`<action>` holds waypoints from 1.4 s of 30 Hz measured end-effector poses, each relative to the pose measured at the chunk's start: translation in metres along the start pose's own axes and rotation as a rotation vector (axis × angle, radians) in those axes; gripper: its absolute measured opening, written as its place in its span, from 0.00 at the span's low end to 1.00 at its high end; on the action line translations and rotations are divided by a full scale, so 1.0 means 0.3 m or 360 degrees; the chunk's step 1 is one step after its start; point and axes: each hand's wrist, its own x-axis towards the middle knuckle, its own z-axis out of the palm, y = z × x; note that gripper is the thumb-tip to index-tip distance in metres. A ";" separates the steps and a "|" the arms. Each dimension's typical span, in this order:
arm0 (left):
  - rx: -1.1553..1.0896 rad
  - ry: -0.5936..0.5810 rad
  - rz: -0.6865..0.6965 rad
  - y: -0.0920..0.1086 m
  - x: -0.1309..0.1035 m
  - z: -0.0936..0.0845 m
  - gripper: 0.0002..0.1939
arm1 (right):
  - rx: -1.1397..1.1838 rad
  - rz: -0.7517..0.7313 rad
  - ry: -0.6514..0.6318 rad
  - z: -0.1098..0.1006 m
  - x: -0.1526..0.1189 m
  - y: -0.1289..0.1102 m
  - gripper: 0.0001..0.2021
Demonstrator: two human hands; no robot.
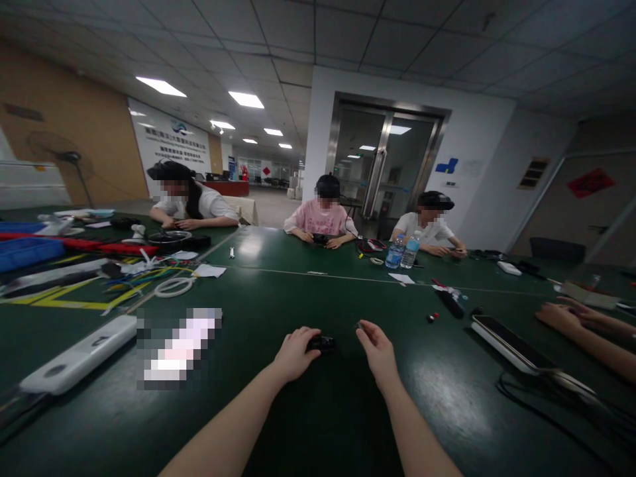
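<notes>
My left hand [298, 353] rests on the green table [278, 301], its fingers and thumb closed round the left end of a small black object [325, 344]. The other end of that object sticks out to the right, with small pale markings on it. To the right of it and apart from it, my right hand [377, 349] is raised a little with thumb and forefinger pinched together. A tiny thing shows at those fingertips, too small to make out.
A white power strip [82, 354] and a blurred-out bright item lie left. Cables [173, 287] are beyond them. Two water bottles [395, 252] stand ahead. A phone [511, 341] on a white block lies right, near another person's hands [561, 319]. Three people sit opposite.
</notes>
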 end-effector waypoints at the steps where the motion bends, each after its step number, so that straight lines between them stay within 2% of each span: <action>1: 0.0011 0.0001 0.0007 -0.001 0.000 0.000 0.24 | -0.0042 0.0011 -0.0079 0.005 -0.007 -0.004 0.18; 5: 0.0024 0.0041 0.0035 -0.010 0.006 0.009 0.24 | -0.0217 0.0016 -0.0295 0.028 -0.032 -0.012 0.15; 15: 0.0010 0.0058 0.0041 -0.017 0.015 0.021 0.23 | -0.0625 -0.0095 -0.0451 0.076 -0.048 -0.035 0.13; 21: 0.0064 0.0093 0.0090 -0.013 0.016 0.027 0.22 | -0.0898 -0.0291 -0.0552 0.111 -0.054 -0.025 0.10; 24: 0.0086 0.0114 0.0105 -0.015 0.017 0.032 0.22 | -0.1035 -0.0316 -0.0605 0.116 -0.055 -0.024 0.10; 32: 0.0078 0.0091 0.0099 -0.023 0.019 0.031 0.23 | -0.1070 -0.0275 -0.0590 0.116 -0.060 -0.036 0.12; 37: 0.0062 0.0067 0.0111 -0.013 0.011 0.020 0.22 | -0.0989 -0.0241 -0.0592 0.104 -0.059 -0.033 0.20; 42: 0.0072 0.0048 0.0065 -0.005 0.006 0.013 0.22 | -0.0849 -0.0265 -0.0628 0.093 -0.056 -0.029 0.16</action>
